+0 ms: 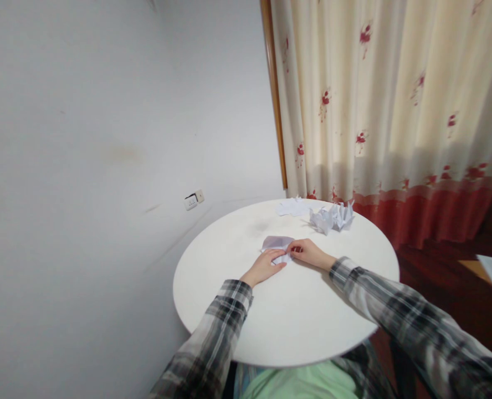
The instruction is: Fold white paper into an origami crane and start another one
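A folded piece of white paper (276, 242) lies on the round white table (213, 277), partly covered by my hands. My left hand (266, 267) rests flat on its near left part, fingers stretched out and thumb apart. At the paper's right edge, my right hand (307, 252) has its fingertips pinched together on it. The folds beneath the fingers are too small to make out.
Several folded paper shapes like cranes (332, 218) stand at the table's far right. Beside them are flat white papers (292, 206). A wall with a socket (191, 201) borders the left; a flowered curtain (374, 111) hangs behind.
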`<action>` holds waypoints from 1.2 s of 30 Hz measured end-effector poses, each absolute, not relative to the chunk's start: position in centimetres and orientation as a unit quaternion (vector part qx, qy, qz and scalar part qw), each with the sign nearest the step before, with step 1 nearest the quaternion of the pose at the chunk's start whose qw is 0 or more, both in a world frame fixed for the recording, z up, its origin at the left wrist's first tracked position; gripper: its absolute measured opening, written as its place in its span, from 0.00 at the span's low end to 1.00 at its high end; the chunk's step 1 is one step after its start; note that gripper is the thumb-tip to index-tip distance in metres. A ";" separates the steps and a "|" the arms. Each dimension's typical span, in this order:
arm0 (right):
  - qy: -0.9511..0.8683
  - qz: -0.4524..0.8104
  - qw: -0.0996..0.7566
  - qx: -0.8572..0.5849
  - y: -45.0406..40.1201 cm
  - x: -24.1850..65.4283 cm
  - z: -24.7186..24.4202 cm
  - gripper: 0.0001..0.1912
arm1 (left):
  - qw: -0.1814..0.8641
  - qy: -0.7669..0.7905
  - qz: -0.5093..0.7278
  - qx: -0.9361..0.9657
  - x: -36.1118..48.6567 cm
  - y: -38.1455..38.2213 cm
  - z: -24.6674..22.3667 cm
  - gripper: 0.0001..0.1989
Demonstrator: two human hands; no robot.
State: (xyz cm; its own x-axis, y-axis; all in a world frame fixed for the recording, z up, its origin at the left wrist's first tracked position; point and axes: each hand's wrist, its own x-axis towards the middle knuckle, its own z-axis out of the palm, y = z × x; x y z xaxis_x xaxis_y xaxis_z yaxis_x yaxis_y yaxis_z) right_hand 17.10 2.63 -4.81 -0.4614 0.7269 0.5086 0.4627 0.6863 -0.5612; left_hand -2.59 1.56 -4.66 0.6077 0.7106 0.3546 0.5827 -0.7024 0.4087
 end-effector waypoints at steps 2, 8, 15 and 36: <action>-0.838 0.177 0.379 -0.350 2.7 17.1 -4.9 0.09 | 0.128 0.363 0.255 0.887 -2.6 1.5 -4.6 0.21; -0.839 0.186 0.381 -0.341 2.7 17.1 -5.0 0.09 | 0.130 0.367 0.256 0.885 -2.6 1.4 -4.5 0.20; -0.838 0.185 0.376 -0.350 2.6 17.0 -4.9 0.10 | 0.121 0.371 0.253 0.885 -2.6 1.5 -4.7 0.21; -0.837 0.189 0.377 -0.349 2.7 17.1 -5.0 0.11 | 0.124 0.365 0.250 0.888 -2.6 1.6 -4.7 0.22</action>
